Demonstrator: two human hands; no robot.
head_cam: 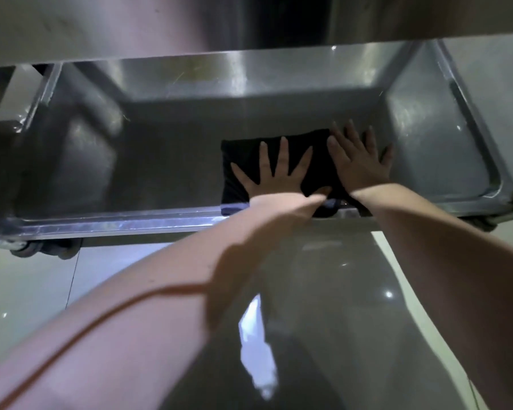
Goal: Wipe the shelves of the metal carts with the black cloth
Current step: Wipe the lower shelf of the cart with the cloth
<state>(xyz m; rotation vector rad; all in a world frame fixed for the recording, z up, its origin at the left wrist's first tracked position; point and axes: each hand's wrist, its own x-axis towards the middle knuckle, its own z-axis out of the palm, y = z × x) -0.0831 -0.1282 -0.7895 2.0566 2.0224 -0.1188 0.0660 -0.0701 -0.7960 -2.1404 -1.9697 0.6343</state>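
Black cloth point(243, 152) folded into a pad, lying flat on btm shelf point(160, 167) of the metal cart, centre-right of frame, its near edge reaching the front rim point(116, 221). L hand point(274, 176) flat on it, fingers straight + spread, pressing, no grip. R hand point(359, 161) likewise splayed, on the cloth's right edge w/ outer fingers over bare steel. Neither hand curled round anything. Judgement: mid-wipe on this shelf, right portion being worked. Left half of the shelf, toward centre-left of frame, lies well apart from the cloth and is prob. yet to cover, tho the steel shows no clear wiped/unwiped line, so can't confirm. Upper shelf point(131, 22) across top of frame: only edge + underside seen, state unknown. Other carts: can't tell. Caster point(27, 250) lower left; tiled floor point(338, 291) below.
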